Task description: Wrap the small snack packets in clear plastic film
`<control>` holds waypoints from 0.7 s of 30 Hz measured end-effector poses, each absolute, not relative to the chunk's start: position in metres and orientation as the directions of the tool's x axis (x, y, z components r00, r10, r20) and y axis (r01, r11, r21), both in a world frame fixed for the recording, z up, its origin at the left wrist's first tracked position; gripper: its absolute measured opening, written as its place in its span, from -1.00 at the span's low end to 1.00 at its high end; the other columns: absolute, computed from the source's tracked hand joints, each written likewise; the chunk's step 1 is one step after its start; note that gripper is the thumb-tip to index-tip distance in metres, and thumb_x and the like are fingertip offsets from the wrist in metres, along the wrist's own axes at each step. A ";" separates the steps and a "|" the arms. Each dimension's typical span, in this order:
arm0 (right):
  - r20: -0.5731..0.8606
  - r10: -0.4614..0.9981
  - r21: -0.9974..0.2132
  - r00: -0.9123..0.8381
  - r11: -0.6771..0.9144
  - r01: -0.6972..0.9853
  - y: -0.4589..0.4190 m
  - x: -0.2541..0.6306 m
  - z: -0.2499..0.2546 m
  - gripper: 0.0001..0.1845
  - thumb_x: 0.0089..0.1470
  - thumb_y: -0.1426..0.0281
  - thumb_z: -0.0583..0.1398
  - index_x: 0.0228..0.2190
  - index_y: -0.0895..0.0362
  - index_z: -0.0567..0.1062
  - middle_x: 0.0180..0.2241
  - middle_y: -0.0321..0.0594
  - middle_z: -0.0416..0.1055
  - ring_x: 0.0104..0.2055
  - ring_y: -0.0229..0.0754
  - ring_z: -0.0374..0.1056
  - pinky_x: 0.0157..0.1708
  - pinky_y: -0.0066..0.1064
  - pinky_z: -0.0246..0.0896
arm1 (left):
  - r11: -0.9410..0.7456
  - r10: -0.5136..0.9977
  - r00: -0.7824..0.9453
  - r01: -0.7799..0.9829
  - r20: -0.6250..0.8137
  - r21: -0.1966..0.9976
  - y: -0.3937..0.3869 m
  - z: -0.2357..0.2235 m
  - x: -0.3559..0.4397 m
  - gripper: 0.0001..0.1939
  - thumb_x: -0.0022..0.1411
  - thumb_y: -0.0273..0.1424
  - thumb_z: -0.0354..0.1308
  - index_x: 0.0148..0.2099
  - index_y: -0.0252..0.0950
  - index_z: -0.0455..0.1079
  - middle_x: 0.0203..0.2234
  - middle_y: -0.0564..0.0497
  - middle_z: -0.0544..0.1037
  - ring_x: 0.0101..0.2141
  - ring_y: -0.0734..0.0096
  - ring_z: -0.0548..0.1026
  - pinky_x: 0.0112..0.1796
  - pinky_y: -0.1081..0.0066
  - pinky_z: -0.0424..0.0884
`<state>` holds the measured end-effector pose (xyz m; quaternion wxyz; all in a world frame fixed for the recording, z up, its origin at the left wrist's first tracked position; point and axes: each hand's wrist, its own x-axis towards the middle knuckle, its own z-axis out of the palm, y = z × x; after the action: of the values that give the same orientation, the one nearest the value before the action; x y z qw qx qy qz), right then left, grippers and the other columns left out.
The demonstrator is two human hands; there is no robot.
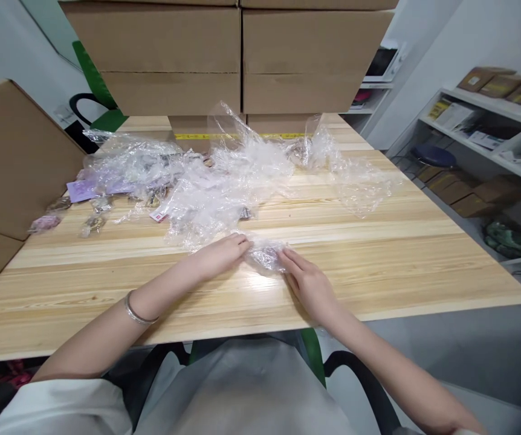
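Near the front of the wooden table (152, 284) lies a small crumpled clear plastic bag (266, 256), and both my hands are on it. My left hand (225, 254) has its fingers closed on the bag's left end. On the right end, my right hand (308, 281) presses with fingers together and thumb tucked under. Whether anything is inside the bag I cannot tell. Just beyond, a large heap of clear plastic wrappers (215, 193) spreads over the middle of the table.
Small wrapped items (92, 223) and a purple card (81, 190) lie at the left of the heap. A cardboard box (16, 169) borders the left side. Stacked cartons (174, 54) stand at the back. Shelves (491, 133) hold boxes at right.
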<state>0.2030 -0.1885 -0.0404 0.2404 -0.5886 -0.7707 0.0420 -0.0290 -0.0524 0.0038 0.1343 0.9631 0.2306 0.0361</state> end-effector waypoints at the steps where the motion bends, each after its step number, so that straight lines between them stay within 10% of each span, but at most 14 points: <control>1: 0.330 0.918 -0.327 -0.219 0.328 0.886 -0.188 0.206 -0.039 -0.50 0.29 0.52 -0.02 0.20 0.12 0.36 0.18 -0.01 0.36 0.24 0.03 0.28 0.15 -0.02 0.32 | -0.858 0.478 0.878 0.459 0.030 0.228 -0.055 0.003 -0.026 -0.68 0.34 -0.54 -0.07 0.08 -0.35 0.36 -0.11 -0.17 0.52 -0.11 0.23 0.50 -0.08 0.28 0.42; 12: 0.302 0.793 -0.124 -0.530 0.584 0.803 -0.167 0.248 -0.022 -0.46 0.24 0.61 -0.02 0.17 0.07 0.40 0.20 -0.25 0.35 0.35 0.01 0.09 0.30 0.09 0.06 | -0.841 0.479 0.856 0.511 0.195 -0.177 -0.091 -0.006 -0.025 -0.57 0.35 -0.64 -0.16 0.23 -0.49 0.20 -0.25 -0.21 0.51 -0.18 0.13 0.48 -0.22 0.26 0.38; 16: 0.305 0.842 -0.124 -0.444 0.498 0.858 -0.172 0.242 -0.013 -0.52 0.10 0.51 0.09 0.05 0.10 0.52 0.16 -0.15 0.41 0.34 0.15 0.10 0.33 0.25 -0.19 | -0.792 0.587 0.796 0.603 0.149 -0.097 -0.098 -0.013 -0.026 -0.56 0.31 -0.63 -0.11 0.21 -0.46 0.23 -0.10 -0.30 0.51 -0.04 0.05 0.46 -0.08 0.15 0.39; 21: 0.364 0.904 -0.104 -0.224 0.279 0.955 -0.177 0.214 -0.011 -0.43 0.12 0.29 0.13 0.12 0.29 0.41 0.16 0.19 0.35 0.24 0.28 0.22 0.15 0.15 0.16 | -0.735 0.678 0.719 0.667 0.151 0.126 -0.106 -0.014 -0.014 -0.33 0.22 -0.52 0.04 0.35 -0.53 0.04 0.32 -0.49 0.12 0.33 -0.20 0.07 0.22 -0.01 0.14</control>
<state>0.2144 -0.1769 -0.0114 0.1793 -0.5964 -0.7792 -0.0706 -0.0135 -0.1062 -0.0138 0.0311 0.9265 0.3629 0.0939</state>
